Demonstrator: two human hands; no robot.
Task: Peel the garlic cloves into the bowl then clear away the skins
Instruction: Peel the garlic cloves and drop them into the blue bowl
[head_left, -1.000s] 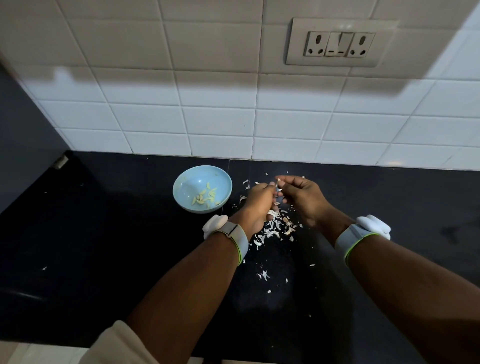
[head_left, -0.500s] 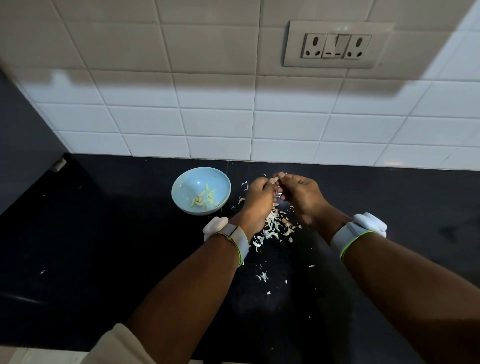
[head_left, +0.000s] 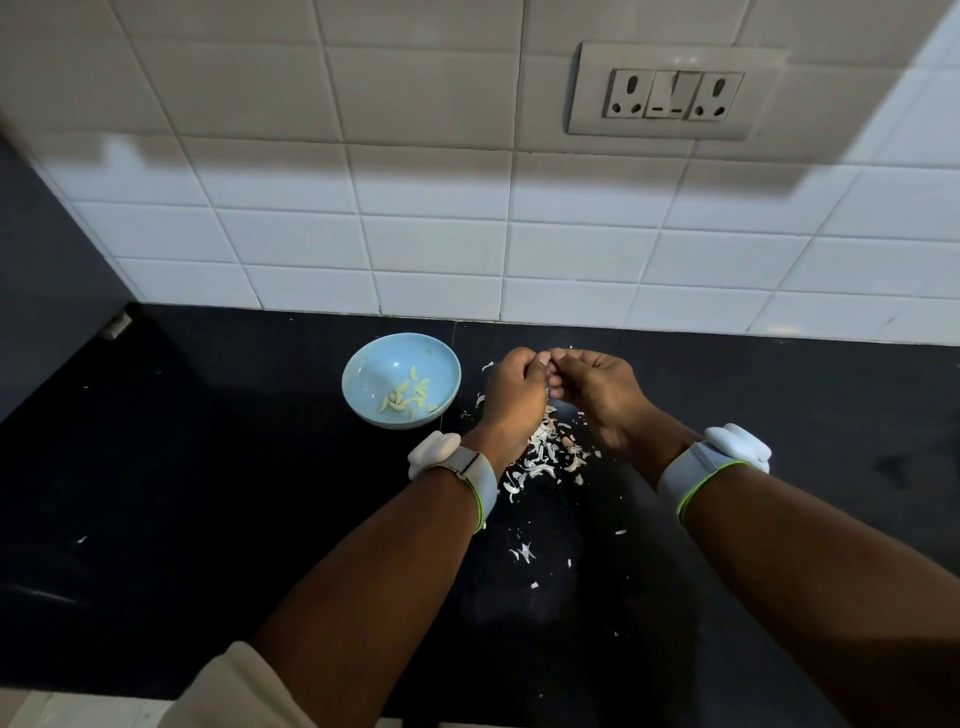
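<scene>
Fingers (head_left: 543, 358) of both hands pinch a small, mostly hidden garlic clove.

dim, shadowed upper wall (head_left: 260, 78), wide-angle edge distortion

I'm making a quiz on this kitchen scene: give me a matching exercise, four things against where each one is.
Things:
1. bowl
2. peeled cloves
3. skins
4. socket plate

Places:
A. on the tiled wall
B. piled on the counter below the hands
C. inside the bowl
D. on the counter beside the left hand

Pairs: 1-D, 2-C, 3-B, 4-A
</scene>
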